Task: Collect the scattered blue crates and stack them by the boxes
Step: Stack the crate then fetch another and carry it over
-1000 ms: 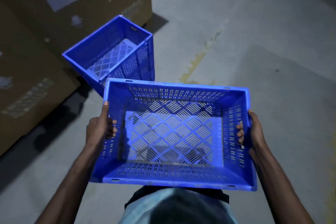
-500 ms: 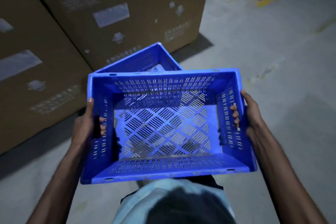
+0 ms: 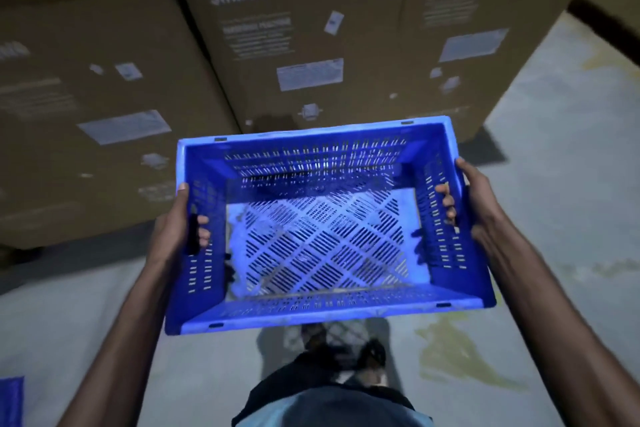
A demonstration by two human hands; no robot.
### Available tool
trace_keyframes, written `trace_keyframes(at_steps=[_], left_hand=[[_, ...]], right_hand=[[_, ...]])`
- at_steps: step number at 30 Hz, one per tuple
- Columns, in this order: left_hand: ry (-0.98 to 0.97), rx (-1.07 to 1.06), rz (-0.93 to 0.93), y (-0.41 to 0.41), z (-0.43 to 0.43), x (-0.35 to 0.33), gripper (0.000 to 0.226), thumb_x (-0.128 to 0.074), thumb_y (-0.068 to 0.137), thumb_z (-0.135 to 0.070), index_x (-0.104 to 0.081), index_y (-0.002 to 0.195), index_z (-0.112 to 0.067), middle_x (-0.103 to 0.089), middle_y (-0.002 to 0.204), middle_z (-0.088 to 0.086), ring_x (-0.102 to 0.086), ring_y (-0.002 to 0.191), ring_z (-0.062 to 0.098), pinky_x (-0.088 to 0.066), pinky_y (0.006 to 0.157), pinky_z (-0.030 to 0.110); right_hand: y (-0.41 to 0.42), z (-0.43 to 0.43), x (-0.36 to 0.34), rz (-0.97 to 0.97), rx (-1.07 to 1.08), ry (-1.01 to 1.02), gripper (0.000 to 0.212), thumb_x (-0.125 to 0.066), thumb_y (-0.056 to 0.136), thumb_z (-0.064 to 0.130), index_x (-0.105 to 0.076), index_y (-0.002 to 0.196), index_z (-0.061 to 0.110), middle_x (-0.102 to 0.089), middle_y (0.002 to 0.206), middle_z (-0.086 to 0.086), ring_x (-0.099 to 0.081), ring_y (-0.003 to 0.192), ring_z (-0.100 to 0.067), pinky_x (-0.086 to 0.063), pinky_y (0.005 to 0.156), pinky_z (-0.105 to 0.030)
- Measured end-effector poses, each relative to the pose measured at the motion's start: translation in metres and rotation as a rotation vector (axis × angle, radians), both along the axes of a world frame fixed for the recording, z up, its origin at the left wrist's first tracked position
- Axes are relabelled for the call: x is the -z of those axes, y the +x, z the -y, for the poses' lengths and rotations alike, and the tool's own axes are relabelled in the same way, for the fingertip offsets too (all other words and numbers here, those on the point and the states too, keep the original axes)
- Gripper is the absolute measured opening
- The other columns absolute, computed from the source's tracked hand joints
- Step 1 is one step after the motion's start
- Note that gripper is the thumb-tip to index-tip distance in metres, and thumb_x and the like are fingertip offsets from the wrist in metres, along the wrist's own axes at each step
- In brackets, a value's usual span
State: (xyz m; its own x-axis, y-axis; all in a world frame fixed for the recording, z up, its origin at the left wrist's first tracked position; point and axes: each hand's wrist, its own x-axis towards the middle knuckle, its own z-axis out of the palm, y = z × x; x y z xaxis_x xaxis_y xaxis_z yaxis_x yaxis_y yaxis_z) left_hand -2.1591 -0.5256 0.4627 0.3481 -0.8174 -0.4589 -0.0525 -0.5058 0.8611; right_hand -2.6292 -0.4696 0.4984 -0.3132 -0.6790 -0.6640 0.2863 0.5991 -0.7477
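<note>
While my left hand (image 3: 175, 229) and right hand (image 3: 476, 204) grip the blue crate (image 3: 318, 243), stepping forward could ram it into the Samsung cartons (image 3: 277, 45) at twelve o'clock.

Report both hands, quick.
Left hand: grips the crate by its left handle slot.
Right hand: grips the crate's right handle slot.

Floor (image 3: 571, 204): grey concrete, marked with yellowish stains at right. Cardboard boxes (image 3: 304, 45) are stood along its far side; a blue item (image 3: 10, 399) is cut off lower left.
</note>
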Motion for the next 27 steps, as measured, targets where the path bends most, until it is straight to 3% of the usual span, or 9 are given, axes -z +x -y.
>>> trace_keyframes(at_steps=[6,13,18,23,27], left_hand=[[0.170,0.027,-0.024,0.022,0.076,0.020,0.075,-0.035,0.092,-0.082,-0.052,0.070,-0.013,-0.047,0.042,0.002,-0.042,0.028,0.014,-0.033,0.033,0.015],[0.276,0.100,-0.036,0.028,0.133,0.045,0.072,-0.021,0.097,-0.079,-0.042,0.070,-0.015,-0.043,0.035,-0.003,-0.039,0.025,0.009,-0.025,0.033,0.014],[0.317,0.093,-0.065,0.019,0.152,0.069,0.072,-0.024,0.096,-0.081,-0.042,0.073,-0.015,-0.042,0.037,-0.002,-0.036,0.025,0.010,-0.025,0.032,0.014],[0.290,0.069,-0.057,0.008,0.157,0.084,0.069,-0.030,0.099,-0.076,-0.044,0.074,-0.013,-0.043,0.053,0.003,-0.038,0.026,0.009,-0.027,0.031,0.015],[0.263,0.049,-0.029,0.007,0.169,0.088,0.071,-0.033,0.097,-0.078,-0.048,0.075,-0.012,-0.047,0.045,0.000,-0.041,0.028,0.009,-0.030,0.032,0.016]], right_hand=[[0.024,0.100,0.023,-0.018,-0.104,0.040,0.061,-0.039,0.098,0.066,-0.057,0.083,0.010,-0.044,0.041,0.003,-0.034,0.029,-0.012,-0.025,0.038,-0.015],[0.037,0.176,0.064,-0.115,-0.157,0.128,0.068,-0.033,0.098,0.072,-0.054,0.078,0.011,-0.044,0.042,0.000,-0.036,0.029,-0.015,-0.028,0.038,-0.014],[0.026,0.202,0.095,-0.254,-0.136,0.144,0.074,-0.038,0.096,0.074,-0.061,0.080,0.006,-0.051,0.054,-0.007,-0.041,0.038,-0.020,-0.034,0.041,-0.020],[0.020,0.212,0.117,-0.264,-0.149,0.180,0.075,-0.038,0.096,0.075,-0.061,0.076,0.006,-0.050,0.049,-0.006,-0.040,0.035,-0.020,-0.035,0.043,-0.022],[0.017,0.220,0.123,-0.269,-0.128,0.177,0.073,-0.041,0.097,0.072,-0.060,0.073,0.006,-0.049,0.048,-0.007,-0.039,0.032,-0.019,-0.035,0.039,-0.020]])
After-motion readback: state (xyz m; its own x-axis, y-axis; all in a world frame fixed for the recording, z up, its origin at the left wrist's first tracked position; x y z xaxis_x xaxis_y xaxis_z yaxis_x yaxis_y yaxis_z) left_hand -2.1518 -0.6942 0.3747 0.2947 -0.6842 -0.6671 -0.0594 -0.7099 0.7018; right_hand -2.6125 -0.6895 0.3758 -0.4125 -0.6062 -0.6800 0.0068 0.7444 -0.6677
